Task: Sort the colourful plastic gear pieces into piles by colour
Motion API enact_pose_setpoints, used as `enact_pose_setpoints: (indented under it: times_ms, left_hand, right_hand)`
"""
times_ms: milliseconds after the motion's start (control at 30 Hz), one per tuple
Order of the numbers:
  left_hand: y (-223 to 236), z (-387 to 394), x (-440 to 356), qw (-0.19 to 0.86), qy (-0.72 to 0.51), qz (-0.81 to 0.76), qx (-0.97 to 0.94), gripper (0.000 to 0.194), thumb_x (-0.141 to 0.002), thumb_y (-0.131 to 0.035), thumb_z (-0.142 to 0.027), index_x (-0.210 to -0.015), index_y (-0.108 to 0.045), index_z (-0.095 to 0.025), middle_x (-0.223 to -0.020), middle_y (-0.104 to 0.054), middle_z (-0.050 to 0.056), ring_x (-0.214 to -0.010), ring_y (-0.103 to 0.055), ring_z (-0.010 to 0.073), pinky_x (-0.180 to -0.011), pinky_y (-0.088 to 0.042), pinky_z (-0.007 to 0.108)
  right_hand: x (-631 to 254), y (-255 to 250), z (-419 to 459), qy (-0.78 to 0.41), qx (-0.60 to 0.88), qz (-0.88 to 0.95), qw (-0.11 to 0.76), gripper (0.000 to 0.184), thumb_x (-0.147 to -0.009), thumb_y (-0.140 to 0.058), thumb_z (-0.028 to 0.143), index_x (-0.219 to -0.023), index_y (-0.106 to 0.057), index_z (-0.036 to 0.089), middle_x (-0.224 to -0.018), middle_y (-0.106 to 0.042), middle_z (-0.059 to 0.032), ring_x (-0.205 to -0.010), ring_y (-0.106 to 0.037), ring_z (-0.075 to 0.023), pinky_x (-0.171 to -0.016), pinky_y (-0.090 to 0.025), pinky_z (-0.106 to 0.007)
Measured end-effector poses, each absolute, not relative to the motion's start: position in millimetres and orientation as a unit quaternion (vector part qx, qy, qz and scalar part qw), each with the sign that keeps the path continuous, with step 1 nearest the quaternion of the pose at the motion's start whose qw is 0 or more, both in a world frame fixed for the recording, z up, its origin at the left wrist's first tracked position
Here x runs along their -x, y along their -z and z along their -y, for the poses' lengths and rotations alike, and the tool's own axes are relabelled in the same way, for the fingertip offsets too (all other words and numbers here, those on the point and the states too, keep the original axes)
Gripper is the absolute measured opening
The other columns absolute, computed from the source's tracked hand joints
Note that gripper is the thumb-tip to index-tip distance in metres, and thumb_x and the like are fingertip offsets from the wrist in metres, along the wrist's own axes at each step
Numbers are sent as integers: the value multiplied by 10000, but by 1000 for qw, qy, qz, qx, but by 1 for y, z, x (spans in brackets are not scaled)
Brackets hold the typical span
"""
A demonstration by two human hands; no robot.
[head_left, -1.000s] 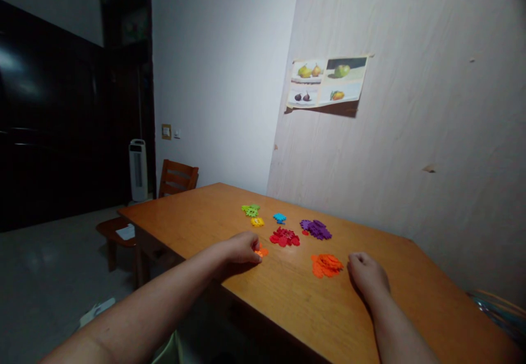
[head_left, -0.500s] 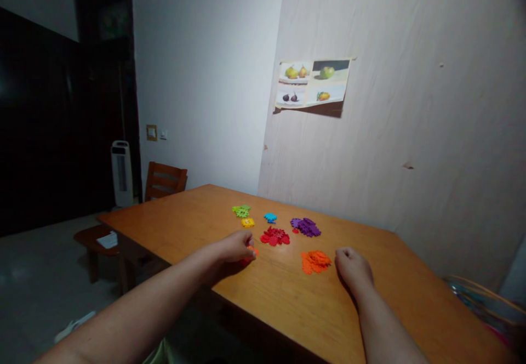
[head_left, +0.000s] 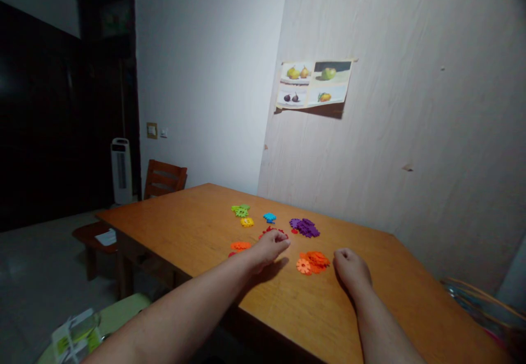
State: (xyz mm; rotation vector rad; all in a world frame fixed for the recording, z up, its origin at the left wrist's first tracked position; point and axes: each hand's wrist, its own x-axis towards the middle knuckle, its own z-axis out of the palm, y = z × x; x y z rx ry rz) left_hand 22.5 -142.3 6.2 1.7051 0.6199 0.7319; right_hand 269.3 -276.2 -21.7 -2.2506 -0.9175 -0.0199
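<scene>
My left hand rests with curled fingers on the near edge of a pile of red plastic pieces, which it mostly hides; what it grips is hidden. A flat orange piece lies just left of that hand on the wooden table. My right hand is a loose fist on the table, right beside a pile of orange pieces. Beyond lie purple pieces, a blue piece, a yellow piece and green pieces.
The table stands against a pale wall with a fruit poster. A wooden chair and a white heater stand at the far left. A basket rim shows at the right edge.
My left hand has moved right from the orange piece, which now lies uncovered on the table, to the red pile. The right hand has stayed put by the orange pile.
</scene>
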Motion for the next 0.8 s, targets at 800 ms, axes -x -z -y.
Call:
enact_pose_setpoints:
  times_ms: [800]
  left_hand:
    - [-27,87,81,130,-160,-424,-882,121,-766,-635,-296,-767,-715,-206,-795,-693,51,-815,-610,207,-699,-395,269]
  right_hand:
    - [-278,30,273,14,870,367,330,321,-886,-427,412,-761,-665,238,-766,-703,-61,-718,-610,-200,-612,-355,-273]
